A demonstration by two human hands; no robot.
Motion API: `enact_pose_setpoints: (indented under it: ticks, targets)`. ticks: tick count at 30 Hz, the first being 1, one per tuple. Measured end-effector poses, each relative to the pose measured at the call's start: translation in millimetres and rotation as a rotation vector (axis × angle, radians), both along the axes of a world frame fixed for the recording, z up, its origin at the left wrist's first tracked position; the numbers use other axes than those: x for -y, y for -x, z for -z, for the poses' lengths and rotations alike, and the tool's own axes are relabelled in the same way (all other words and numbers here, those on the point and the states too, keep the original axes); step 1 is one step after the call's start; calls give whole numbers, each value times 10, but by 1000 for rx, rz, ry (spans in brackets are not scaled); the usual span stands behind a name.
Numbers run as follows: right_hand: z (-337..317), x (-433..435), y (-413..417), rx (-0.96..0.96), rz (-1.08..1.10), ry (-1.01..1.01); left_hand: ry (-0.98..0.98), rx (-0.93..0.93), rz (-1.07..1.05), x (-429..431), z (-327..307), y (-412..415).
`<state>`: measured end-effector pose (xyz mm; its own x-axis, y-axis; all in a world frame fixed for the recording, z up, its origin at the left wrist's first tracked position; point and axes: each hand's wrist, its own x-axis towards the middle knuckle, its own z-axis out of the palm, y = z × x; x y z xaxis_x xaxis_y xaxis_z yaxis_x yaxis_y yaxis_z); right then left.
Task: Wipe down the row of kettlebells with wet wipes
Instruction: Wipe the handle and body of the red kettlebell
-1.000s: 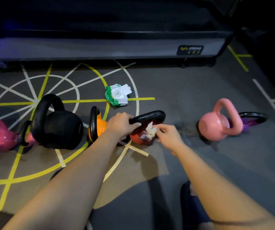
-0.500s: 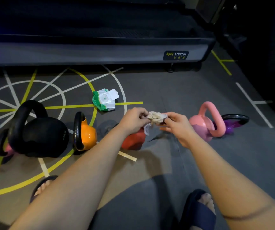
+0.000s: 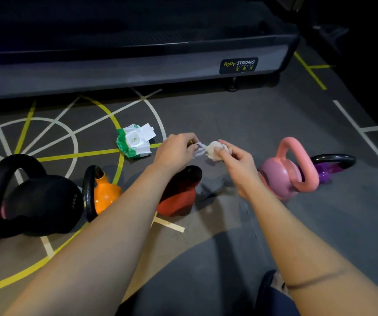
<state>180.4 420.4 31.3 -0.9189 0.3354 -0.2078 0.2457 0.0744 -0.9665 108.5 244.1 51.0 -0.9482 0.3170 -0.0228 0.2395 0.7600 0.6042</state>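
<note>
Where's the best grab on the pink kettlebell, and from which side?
Probably wrap the handle loop of the pink kettlebell, coming from above on the near side. The loop is open and stands clear of the smooth round body; the purple kettlebell crowds its far right side.

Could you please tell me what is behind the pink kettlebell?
Behind the pink kettlebell is a purple kettlebell with a black handle. Only the handle and a strip of purple show. The pink one covers the rest of its body.
</note>
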Motion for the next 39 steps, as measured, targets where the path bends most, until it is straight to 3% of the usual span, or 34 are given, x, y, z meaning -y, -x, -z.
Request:
enact_pose_setpoints:
  ticks: [4,8,11,18,23,26,30,33,39]
  targets:
    - [41,-7,28,8,-99,130,-223,78,-79,-51,-37,69]
    - [68,47,16,-17,10,99,-521,339,-240,84,-137,60]
    - [88,78,-6,16,-32,16,-730,476,-247,182,-217,2]
    - [30,115,-14,0,-109,-282,-371,343,0,371,-71,33]
    - [-89,122,3,-58,-126,-527,-301,155,-14,321,-53,103]
    - [-85,96,9,-69,-25,-468,-276,170,-53,233,23,129]
    - [-79,30,39,-78,6,-315,-24,70,3,87,0,108]
    - [-138,-2,44,-80,-49,-308,-62,-41,-42,15,-69,103]
    - [-210,51,27,-125,-59,-385,-355,-109,-96,-24,-139,165]
